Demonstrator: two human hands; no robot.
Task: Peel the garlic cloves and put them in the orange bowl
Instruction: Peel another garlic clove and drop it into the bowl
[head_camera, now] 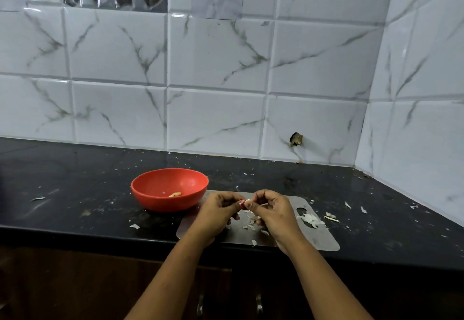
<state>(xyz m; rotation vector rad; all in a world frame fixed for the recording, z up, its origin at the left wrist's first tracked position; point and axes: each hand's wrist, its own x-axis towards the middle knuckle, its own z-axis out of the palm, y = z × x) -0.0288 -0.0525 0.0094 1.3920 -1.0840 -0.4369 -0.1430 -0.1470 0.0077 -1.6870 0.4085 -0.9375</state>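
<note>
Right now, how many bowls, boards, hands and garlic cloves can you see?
Orange bowl: 1
Grey cutting board: 1
Hands: 2, the left hand and the right hand
Garlic cloves: 2, one peeled clove in the bowl and one clove pinched between both hands
Total: 6
The scattered peel scraps are too many to count.

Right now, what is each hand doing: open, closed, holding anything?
Left hand: closed, pinching the garlic clove.
Right hand: closed on the same clove, fingertips at its skin.

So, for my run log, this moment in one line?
both hands peeling garlic clove over board | orange bowl: one clove inside
</note>
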